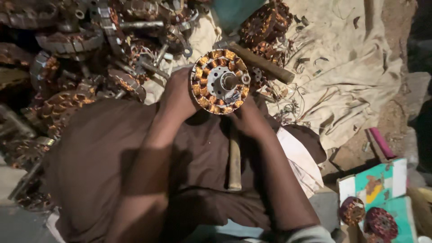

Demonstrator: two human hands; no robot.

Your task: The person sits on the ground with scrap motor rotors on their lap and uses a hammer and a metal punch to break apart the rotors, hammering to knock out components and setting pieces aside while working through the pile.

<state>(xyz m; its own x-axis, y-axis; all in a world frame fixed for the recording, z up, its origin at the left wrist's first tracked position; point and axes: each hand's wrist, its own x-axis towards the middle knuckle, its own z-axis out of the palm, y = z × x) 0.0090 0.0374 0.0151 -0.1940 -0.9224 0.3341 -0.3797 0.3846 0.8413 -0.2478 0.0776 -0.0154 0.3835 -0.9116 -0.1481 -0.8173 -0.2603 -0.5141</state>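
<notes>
Both hands, left [177,96] and right [245,118], clasped around round copper-wound stator [219,81]; teal-and-white carton [380,182] lower right of it.

Copper-wound stator [219,81] between both hands [179,93]

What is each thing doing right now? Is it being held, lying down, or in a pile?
Round copper-wound motor part: held up, flat face toward the camera, shaft in the middle.
Left hand: gripping the part's left edge.
Right hand: gripping its lower right edge.
Wooden-handled tool: lying across the lap, unheld.
Wooden handle: lying on the cloth.
Other motor parts: heaped in a pile.
Two dark wound parts: sitting on a green board.
</notes>
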